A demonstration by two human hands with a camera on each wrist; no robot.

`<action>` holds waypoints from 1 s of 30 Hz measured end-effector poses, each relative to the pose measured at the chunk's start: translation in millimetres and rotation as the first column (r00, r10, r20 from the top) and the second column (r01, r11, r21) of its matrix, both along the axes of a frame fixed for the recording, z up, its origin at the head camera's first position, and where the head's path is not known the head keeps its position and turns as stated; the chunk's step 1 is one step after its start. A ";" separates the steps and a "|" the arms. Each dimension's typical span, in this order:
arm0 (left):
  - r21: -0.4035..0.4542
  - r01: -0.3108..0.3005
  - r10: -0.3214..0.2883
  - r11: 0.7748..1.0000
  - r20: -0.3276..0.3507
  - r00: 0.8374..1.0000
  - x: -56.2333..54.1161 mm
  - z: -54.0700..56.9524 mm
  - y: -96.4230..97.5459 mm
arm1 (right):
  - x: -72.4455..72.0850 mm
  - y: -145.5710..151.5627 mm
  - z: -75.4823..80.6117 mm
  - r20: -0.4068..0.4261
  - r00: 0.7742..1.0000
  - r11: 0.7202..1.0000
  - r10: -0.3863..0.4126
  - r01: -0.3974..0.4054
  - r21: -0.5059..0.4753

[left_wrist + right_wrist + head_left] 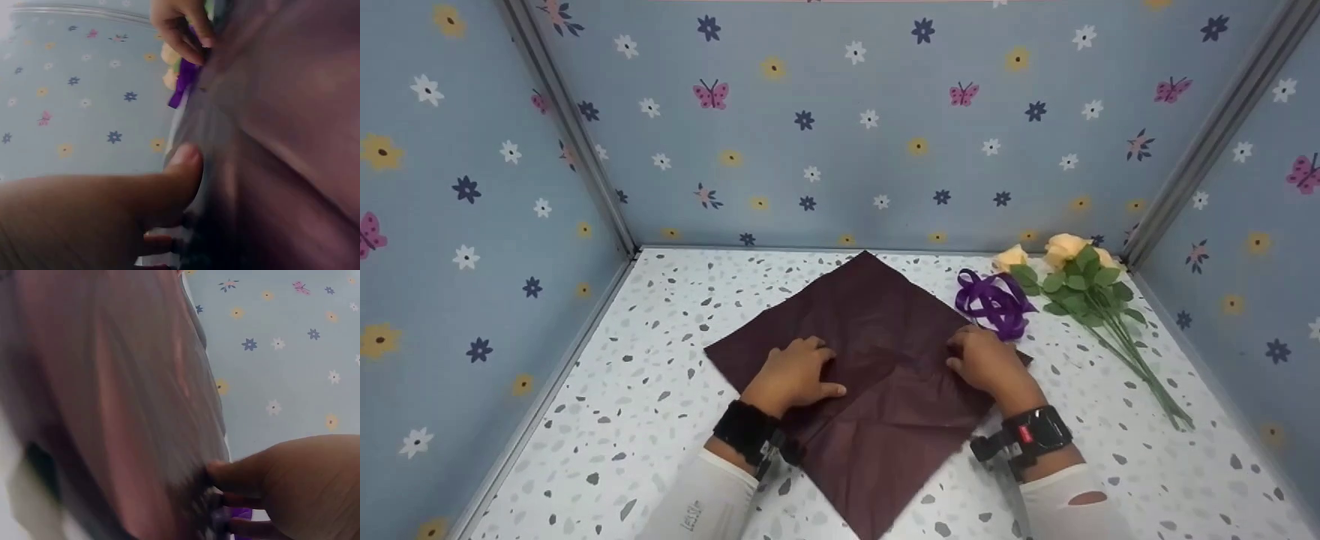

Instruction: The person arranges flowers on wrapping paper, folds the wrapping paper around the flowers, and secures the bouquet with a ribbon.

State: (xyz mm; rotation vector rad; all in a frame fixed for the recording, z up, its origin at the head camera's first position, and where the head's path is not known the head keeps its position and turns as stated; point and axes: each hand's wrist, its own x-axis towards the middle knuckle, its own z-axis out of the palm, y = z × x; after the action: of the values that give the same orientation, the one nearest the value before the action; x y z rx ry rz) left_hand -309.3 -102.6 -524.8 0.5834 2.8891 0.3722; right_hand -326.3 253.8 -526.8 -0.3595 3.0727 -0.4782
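A dark maroon sheet of wrapping paper (pixel 877 322) lies creased on the table, turned so one corner points at me. My left hand (pixel 795 375) rests on its left part, thumb stretched out toward the middle. In the left wrist view that thumb (pixel 185 160) lies close over the sheet. Near the right corner, my right hand (pixel 986 360) touches the sheet with loosely bent fingers. The right wrist view shows its thumb (pixel 225 472) at the sheet's surface. Just beyond the right hand sits a loose tangle of purple ribbon (pixel 997 300).
Pale peach roses (pixel 1065 251) with green leaves and long stems (pixel 1140 367) lie on the right of the speckled white table (pixel 645 322). Flower-patterned panels (pixel 840 120) stand at the back and both sides. A camera band (pixel 1039 431) circles each wrist.
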 end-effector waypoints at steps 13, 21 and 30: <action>0.042 0.001 -0.002 0.999 0.019 1.000 -6.1 -11.2 14.5 | -1.4 22.9 4.2 0.062 0.997 0.997 0.052 -0.048 -0.057; 0.086 0.046 -0.053 0.995 0.085 0.995 -6.0 -10.0 3.5 | 3.1 22.0 10.1 0.118 0.992 0.998 0.038 -0.032 -0.052; 0.129 0.048 -0.059 0.990 0.079 0.995 -8.3 -15.0 3.4 | 5.6 28.0 9.4 0.099 0.995 0.998 0.025 -0.019 -0.062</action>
State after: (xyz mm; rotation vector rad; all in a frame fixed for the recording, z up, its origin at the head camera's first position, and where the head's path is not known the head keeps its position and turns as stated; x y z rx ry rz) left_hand -317.6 -99.2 -539.9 0.6486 2.7801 0.5616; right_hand -320.7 281.8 -517.4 -0.3586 2.9599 -0.5721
